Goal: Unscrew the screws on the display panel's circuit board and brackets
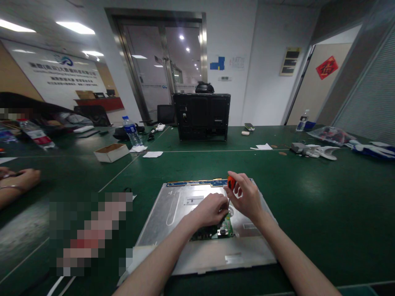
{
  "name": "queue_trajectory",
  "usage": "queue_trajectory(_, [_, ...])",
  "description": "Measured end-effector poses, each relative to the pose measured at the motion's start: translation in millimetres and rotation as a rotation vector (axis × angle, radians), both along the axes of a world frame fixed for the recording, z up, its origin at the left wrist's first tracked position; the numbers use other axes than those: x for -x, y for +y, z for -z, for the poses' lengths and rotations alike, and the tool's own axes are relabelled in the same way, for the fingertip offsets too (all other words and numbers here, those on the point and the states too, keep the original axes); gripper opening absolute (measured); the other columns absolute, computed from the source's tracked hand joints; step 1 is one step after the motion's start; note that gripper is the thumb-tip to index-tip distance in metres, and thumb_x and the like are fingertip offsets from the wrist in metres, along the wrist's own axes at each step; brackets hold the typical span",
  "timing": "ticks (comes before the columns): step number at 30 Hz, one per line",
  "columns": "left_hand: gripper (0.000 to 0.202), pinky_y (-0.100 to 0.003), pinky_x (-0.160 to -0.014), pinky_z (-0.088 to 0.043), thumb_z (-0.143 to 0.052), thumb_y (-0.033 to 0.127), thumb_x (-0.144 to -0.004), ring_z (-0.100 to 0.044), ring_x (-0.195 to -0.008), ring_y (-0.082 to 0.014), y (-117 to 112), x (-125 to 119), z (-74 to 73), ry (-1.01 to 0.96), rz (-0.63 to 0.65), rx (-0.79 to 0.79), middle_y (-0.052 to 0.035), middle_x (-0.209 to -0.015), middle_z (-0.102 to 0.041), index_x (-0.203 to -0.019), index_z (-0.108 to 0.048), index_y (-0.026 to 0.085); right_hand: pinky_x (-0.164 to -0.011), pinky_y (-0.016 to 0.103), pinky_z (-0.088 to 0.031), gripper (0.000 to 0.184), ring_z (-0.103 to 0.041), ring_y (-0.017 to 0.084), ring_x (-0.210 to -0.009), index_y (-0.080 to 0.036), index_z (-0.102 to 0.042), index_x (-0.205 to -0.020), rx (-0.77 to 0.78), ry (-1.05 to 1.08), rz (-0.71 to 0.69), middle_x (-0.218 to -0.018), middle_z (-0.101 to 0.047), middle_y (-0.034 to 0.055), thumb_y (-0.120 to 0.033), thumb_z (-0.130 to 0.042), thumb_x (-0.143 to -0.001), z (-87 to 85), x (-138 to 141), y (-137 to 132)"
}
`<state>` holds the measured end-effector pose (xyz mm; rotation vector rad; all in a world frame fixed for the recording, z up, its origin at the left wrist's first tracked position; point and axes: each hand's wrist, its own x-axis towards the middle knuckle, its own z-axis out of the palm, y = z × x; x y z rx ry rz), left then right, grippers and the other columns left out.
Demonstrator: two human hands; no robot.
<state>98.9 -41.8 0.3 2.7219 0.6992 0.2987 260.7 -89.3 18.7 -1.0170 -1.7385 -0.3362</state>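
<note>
A silver metal display panel [175, 205] lies face down on the green table in front of me. A green circuit board [226, 227] sits near its middle. My right hand [247, 197] is closed round a screwdriver with an orange handle [231, 182], held upright with its thin shaft pointing down at the board. My left hand [210, 209] is curled over the board beside the screwdriver's tip, fingers pinched together; what they hold is hidden.
A black monitor back [202, 116] stands upright at the far side. A small cardboard box [111, 152], a water bottle [131, 130] and paper scraps lie to the left. Another person's hand [18, 181] rests at the left edge. Plastic-wrapped parts [330, 135] lie at the right.
</note>
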Motion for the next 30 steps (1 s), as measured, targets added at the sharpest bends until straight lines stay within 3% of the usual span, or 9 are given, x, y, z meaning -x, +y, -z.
queue_trajectory(7, [0.009, -0.03, -0.076, -0.047, -0.056, 0.014, -0.085, -0.064, -0.083, -0.0224, 0.6, 0.9, 0.6, -0.015, 0.003, 0.02, -0.0081, -0.09, -0.07, -0.089, -0.064, 0.017, -0.048, 0.023, -0.05, 0.045, -0.054, 0.012, -0.052, -0.021, -0.045, -0.135, 0.018, 0.02, -0.05, -0.078, -0.063, 0.0003, -0.016, -0.048, -0.09, -4.7, 1.8, -3.2])
queue_trajectory(13, [0.007, -0.027, -0.069, -0.046, -0.057, 0.013, -0.083, -0.062, -0.074, -0.0195, 1.7, 0.1, 1.9, -0.008, 0.013, 0.011, -0.0067, -0.084, -0.07, -0.083, -0.063, 0.016, -0.045, 0.02, -0.046, 0.04, -0.053, 0.011, -0.052, -0.021, -0.045, -0.13, -0.006, 0.016, -0.032, -0.08, -0.059, -0.0004, -0.017, -0.049, -0.091, -2.2, 1.1, -0.9])
queue_trajectory(22, [0.008, -0.028, -0.072, -0.046, -0.057, 0.015, -0.084, -0.064, -0.079, -0.0216, 1.9, 0.8, 3.3, -0.013, 0.008, 0.001, -0.009, -0.091, -0.072, -0.087, -0.064, 0.015, -0.046, 0.02, -0.043, 0.034, -0.048, 0.008, -0.049, -0.021, -0.049, -0.127, -0.01, -0.005, 0.0, -0.08, -0.057, -0.0012, -0.024, -0.055, -0.093, -1.1, 0.1, -0.2])
queue_trajectory(30, [0.009, -0.029, -0.073, -0.046, -0.056, 0.012, -0.083, -0.064, -0.079, -0.0215, 0.4, 0.4, 1.3, -0.024, 0.01, 0.006, -0.0079, -0.089, -0.071, -0.086, -0.063, 0.016, -0.047, 0.023, -0.047, 0.046, -0.053, 0.011, -0.054, -0.02, -0.044, -0.135, 0.02, -0.001, -0.046, -0.082, -0.06, 0.0012, -0.017, -0.048, -0.09, -4.0, 0.8, -2.7])
